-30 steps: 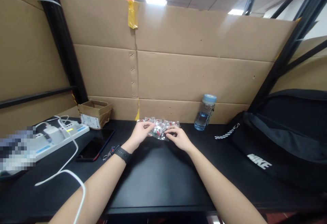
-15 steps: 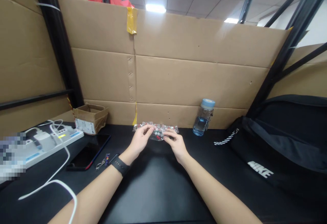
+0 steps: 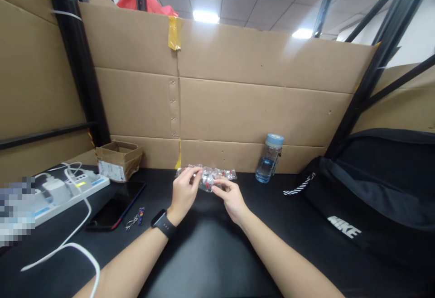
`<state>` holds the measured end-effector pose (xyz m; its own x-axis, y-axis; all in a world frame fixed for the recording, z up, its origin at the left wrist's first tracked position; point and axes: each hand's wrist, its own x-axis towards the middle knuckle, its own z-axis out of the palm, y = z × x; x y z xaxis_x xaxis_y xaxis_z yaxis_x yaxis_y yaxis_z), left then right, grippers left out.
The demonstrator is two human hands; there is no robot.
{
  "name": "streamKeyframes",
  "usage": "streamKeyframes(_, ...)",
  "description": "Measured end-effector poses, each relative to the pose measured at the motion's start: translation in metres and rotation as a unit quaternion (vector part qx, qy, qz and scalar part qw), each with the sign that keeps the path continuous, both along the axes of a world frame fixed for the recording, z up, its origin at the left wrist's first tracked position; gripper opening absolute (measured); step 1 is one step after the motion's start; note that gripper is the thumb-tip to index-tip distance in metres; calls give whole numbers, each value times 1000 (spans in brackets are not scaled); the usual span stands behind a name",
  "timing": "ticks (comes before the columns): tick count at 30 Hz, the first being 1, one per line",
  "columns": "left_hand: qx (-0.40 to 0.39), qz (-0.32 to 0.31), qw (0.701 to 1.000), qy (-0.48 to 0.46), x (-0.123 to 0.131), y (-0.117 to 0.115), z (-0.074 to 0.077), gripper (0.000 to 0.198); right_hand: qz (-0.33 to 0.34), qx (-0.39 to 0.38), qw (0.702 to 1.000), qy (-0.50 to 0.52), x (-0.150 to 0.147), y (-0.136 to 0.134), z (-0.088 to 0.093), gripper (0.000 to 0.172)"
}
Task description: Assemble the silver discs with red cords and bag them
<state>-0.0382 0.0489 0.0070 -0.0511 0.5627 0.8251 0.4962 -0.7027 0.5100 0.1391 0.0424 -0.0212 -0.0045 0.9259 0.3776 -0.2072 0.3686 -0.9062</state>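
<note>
Several small clear plastic packets (image 3: 227, 174) with red and dark bits inside lie in a row on the black tabletop, close to the cardboard back wall. Between my hands is one such clear packet (image 3: 206, 181), showing a red mark. My left hand (image 3: 185, 187), with a black watch (image 3: 163, 223) on its wrist, pinches the packet's left side. From the other side, the thumb and fingers of my right hand (image 3: 231, 196) close on its right edge. What is inside the packet is too small to make out.
A water bottle (image 3: 269, 160) stands at the back right, beside a black backpack (image 3: 374, 198). On the left are a small cardboard box (image 3: 120, 160), a phone (image 3: 115, 207), a keychain (image 3: 135, 218), and a white power strip (image 3: 68, 198) with a loose white cable (image 3: 81, 246).
My left hand has turned more upright over the packet, and my right hand has shifted slightly left and down, bringing the hands closer together. The camera view has tilted up slightly.
</note>
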Motion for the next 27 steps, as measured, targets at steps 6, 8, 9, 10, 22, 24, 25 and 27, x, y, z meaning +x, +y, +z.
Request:
streamKeyframes(6, -52, -6, 999, -5, 1, -4, 1, 26, 3, -78, 993, 87, -5, -3, 4, 33)
streamKeyframes(8, -60, -4, 998, 0, 2, -5, 1, 28, 11, -101, 990, 100, -3, -4, 6, 29)
streamKeyframes(9, -64, -1, 998, 0, 2, -5, 0, 28, 20, -109, 988, 107, -2, -4, 7, 27)
streamKeyframes(10, -69, 1, 998, -2, 2, -5, 0, 29, 29, -116, 986, 113, -1, -4, 8, 26)
streamKeyframes(22, -103, -42, 994, -2, 1, 1, -4, 27, 89, -150, 982, 74, 0, -5, 4, 35)
streamKeyframes(24, -115, -55, 992, -9, -1, 2, -3, 26, 99, -137, 984, 53, 1, -6, 5, 35)
streamKeyframes(25, -121, -60, 991, -14, -2, 3, -2, 26, 96, -135, 985, 44, 2, -5, 6, 34)
streamKeyframes(27, -132, -61, 989, -25, -5, 6, 0, 25, 84, -141, 986, 34, 4, -4, 7, 33)
